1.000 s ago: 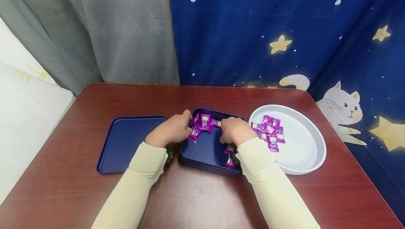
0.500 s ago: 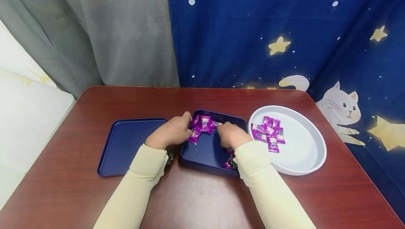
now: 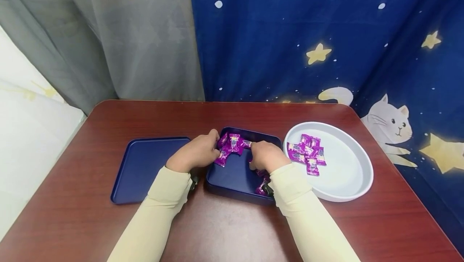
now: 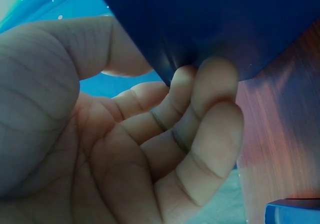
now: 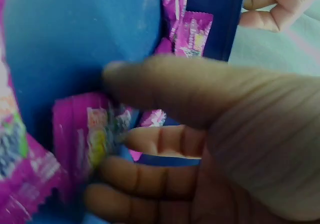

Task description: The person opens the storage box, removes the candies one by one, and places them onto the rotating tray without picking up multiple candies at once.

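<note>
In the head view a dark blue box [image 3: 232, 177] stands mid-table, with purple-wrapped candies [image 3: 234, 143] clustered at its far left and others at its right side. My left hand [image 3: 195, 152] holds the box's left wall; in the left wrist view its fingers [image 4: 216, 134] curl against the outside and the thumb lies on the other side of the wall. Inside the box, my right hand [image 3: 267, 156] pinches a candy [image 5: 85, 134] between thumb and fingers, slightly blurred in the right wrist view. The hand hides part of the box's right side.
To the right, close to the box, is a round white tray [image 3: 349, 173] with several purple candies [image 3: 308, 149] at its left. A flat dark blue lid [image 3: 145, 169] lies left of the box on the brown table [image 3: 232, 230]. Curtains [image 3: 261, 36] hang behind.
My right hand has shifted slightly left within the box, and a bit of purple wrapper now shows by its fingertips. The left hand keeps its hold. The head view has tilted slightly up.
</note>
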{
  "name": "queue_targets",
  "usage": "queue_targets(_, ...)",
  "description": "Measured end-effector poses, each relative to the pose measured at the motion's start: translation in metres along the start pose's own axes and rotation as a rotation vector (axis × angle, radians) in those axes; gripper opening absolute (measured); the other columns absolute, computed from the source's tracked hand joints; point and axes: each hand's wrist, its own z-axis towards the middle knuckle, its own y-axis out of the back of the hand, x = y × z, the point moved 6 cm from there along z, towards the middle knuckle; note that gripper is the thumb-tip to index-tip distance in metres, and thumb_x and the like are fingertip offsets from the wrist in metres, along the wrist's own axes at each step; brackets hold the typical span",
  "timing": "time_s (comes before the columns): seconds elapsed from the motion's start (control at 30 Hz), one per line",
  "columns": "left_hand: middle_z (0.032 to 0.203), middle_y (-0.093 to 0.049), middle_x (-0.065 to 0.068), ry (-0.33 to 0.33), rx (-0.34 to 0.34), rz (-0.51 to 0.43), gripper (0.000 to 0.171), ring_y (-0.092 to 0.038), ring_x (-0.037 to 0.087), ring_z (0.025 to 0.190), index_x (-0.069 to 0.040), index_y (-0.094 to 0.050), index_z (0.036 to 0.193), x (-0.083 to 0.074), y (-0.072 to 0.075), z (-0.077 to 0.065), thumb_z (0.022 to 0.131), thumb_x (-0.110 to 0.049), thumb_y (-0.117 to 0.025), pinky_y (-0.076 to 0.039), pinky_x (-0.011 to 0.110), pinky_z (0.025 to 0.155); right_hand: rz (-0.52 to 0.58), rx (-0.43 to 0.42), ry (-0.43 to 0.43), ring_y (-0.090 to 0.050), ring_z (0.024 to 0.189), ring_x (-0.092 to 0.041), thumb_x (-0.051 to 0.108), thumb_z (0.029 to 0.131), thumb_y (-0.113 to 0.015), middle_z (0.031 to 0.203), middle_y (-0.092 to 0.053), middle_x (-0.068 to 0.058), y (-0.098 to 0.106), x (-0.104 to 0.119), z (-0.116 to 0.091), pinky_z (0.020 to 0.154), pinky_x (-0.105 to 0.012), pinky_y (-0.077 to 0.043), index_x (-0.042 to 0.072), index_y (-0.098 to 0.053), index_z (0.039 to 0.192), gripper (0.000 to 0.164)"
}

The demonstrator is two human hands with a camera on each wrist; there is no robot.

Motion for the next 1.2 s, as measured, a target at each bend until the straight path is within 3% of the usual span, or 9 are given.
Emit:
queue_targets(0.23,0.090,-0.059,0.009,-0.010,-0.009,0.001,0.036,-0.058,0.022,0.077,0.000,-0.046,0.125,-0.001,0.000,0.000,0.094,-0.012,-0.061,-0.049,0.037,0.073,-0.004,-0.025,0.063,-0.060,0.088,-0.028,0.014,0.081,-0.080,0.112,-0.067,-0.016,-0.003,0.002,0.001,0.087,-0.045,-0.051,0.002,-0.061,0.130,0.054)
queue_targets(0.3,0.089,-0.059,0.009,-0.011,-0.009,0.000,0.036,-0.058,0.022,0.077,0.000,-0.046,0.125,-0.001,0.000,-0.001,0.094,-0.012,-0.061,-0.049,0.037,0.073,0.004,-0.025,0.073,-0.060,0.086,-0.028,0.013,0.081,-0.079,0.109,-0.067,-0.016,-0.003,0.003,0.001,0.085,-0.044,-0.051,0.001,-0.061,0.127,0.050)
queue_targets(0.53,0.088,-0.059,0.009,-0.004,-0.013,0.005,0.035,-0.057,0.022,0.076,0.000,-0.046,0.124,0.000,0.001,-0.001,0.095,-0.012,-0.061,-0.049,0.036,0.072,0.039,-0.051,0.141,-0.054,0.077,-0.024,0.004,0.083,-0.072,0.082,-0.059,-0.006,-0.003,0.003,0.004,0.074,-0.038,-0.049,0.007,-0.062,0.095,0.016)
queue_targets(0.67,0.090,-0.060,0.009,0.000,-0.010,0.002,0.036,-0.058,0.022,0.076,-0.001,-0.046,0.125,0.000,0.001,-0.001,0.095,-0.012,-0.061,-0.049,0.036,0.072,0.039,-0.077,0.203,-0.053,0.079,-0.023,0.001,0.087,-0.064,0.082,-0.057,-0.005,-0.002,0.005,0.004,0.077,-0.038,-0.048,0.008,-0.061,0.094,0.010)
queue_targets(0.97,0.089,-0.060,0.009,0.005,-0.012,0.013,0.035,-0.057,0.022,0.077,-0.001,-0.046,0.125,0.000,0.002,-0.001,0.095,-0.012,-0.061,-0.048,0.036,0.071,0.064,-0.095,0.258,-0.058,0.090,-0.024,-0.004,0.090,-0.053,0.095,-0.064,-0.009,0.001,0.004,0.000,0.091,-0.041,-0.049,0.006,-0.065,0.104,0.021)
queue_targets(1.2,0.098,-0.061,0.010,0.010,-0.005,-0.002,0.036,-0.058,0.021,0.080,-0.002,-0.046,0.125,-0.001,0.000,0.000,0.095,-0.013,-0.061,-0.050,0.037,0.075,0.075,-0.137,0.316,-0.058,0.088,-0.024,-0.006,0.089,-0.054,0.090,-0.064,-0.006,0.009,0.001,-0.006,0.087,-0.041,-0.049,0.007,-0.066,0.102,0.022)
